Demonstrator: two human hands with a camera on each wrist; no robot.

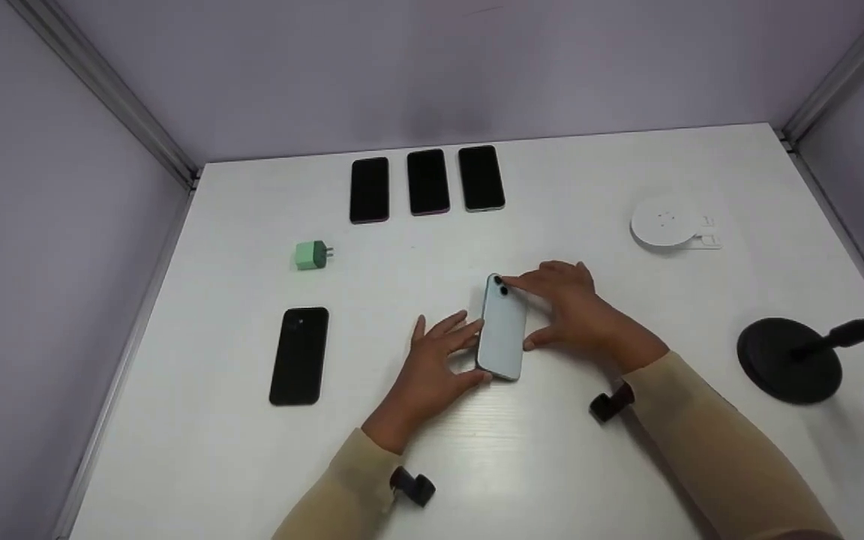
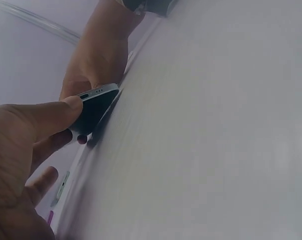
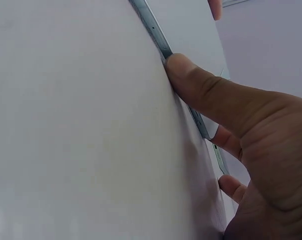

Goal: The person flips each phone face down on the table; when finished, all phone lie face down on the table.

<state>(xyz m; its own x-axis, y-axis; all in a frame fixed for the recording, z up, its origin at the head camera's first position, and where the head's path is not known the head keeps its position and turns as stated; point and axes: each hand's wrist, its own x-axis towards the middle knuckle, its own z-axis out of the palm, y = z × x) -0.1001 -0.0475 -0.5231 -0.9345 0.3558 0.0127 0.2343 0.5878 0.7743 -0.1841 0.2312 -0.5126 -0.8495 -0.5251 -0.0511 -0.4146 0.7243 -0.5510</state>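
Note:
A light blue smartphone (image 1: 502,334), back side up with its two camera lenses at the far end, is held between both hands near the middle of the table. My left hand (image 1: 432,371) pinches it, thumb at the near left corner and a finger along the left edge. On the other side, my right hand (image 1: 571,311) grips it with the thumb at the right edge and a finger at the top by the lenses. In the left wrist view the phone (image 2: 96,107) is tilted, its near end raised off the tabletop and its dark screen facing down.
Three dark phones (image 1: 428,182) lie in a row at the back. At left are a green charger plug (image 1: 310,256) and a black phone (image 1: 299,356). A white round disc (image 1: 664,222) lies at right, beyond a stand's black round base (image 1: 788,360). Walls border the white table (image 1: 199,315).

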